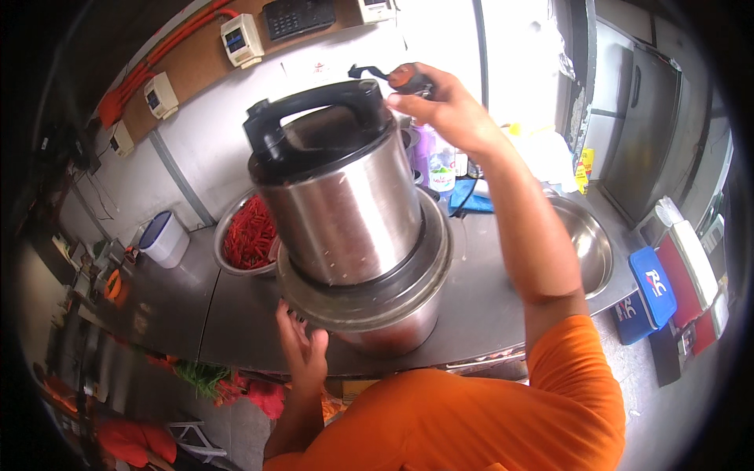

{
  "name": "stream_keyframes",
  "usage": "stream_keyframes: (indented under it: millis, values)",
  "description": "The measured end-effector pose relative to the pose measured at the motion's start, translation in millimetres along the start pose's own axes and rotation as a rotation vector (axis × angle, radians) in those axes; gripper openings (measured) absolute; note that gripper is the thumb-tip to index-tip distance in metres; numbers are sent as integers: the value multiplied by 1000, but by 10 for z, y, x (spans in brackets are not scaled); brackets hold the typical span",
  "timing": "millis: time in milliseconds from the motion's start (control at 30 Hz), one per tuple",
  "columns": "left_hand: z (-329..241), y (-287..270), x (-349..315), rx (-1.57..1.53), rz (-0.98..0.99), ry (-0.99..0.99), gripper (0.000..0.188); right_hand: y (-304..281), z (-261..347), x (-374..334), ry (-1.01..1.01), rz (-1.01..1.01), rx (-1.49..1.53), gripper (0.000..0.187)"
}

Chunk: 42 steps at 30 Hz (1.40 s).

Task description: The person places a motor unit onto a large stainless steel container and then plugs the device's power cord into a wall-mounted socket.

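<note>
a big steel grinder (342, 212) stands on the bench (479, 290) right before the person, its narrower drum set on top of a wider bowl, with a black handle (318, 102) arching over the lid. the right hand (440, 106) is raised beside that handle, its grip narrow, thumb and fingers closed around a small black and red-brown thing (406, 78) whose kind i cannot tell. the left hand (302, 345) is low by the near left side of the wider bowl, its grip wide, thumb apart from the fingers; whether it touches the steel i cannot tell.

left of the grinder, just beside it, a metal bowl (222, 250) holds a heap of red chilies (250, 235). further left is a white tub (166, 245) with a dark blue lid. behind the grinder, toward the right, are a clear bottle (441, 173) and a blue packet (469, 202). a round steel sink (593, 243) is set at the right of the bench, and a blue box (652, 286) stands beyond its end.
</note>
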State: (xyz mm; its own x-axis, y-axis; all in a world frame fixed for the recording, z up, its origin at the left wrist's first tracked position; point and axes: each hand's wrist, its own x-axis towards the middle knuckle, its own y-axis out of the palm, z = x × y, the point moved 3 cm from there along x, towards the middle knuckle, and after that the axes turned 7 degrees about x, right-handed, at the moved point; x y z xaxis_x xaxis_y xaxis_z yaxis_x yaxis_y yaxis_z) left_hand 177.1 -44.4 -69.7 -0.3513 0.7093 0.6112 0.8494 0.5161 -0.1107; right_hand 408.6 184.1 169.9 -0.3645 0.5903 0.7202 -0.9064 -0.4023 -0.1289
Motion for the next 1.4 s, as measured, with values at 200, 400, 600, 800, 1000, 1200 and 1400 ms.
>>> stream_keyframes:
  millis: [200, 400, 600, 800, 1000, 1200, 1400]
  values:
    - [238, 307, -151, -185, -360, -234, 69, 21, -460, 205, 51, 41, 174, 31]
    - [649, 88, -113, -389, -344, -238, 75, -288, -706, 231, -39, -73, 173, 31]
    - [438, 213, 807, -584, -215, -315, 69, -736, -610, 523, -352, -338, 22, 38]
    - [197, 324, 1228, -617, -130, -358, 64, -1107, 108, 703, -478, -348, 171, 30]
    - [170, 360, 1252, -624, -131, -391, 59, -1284, 372, 755, -631, -369, 107, 44]
    - [83, 330, 1116, -541, -184, -364, 53, -1385, 268, 897, -708, -409, 38, 51]
    - [-150, -268, 812, 124, -255, 87, 62, -1373, 360, 625, -344, -443, -96, 37]
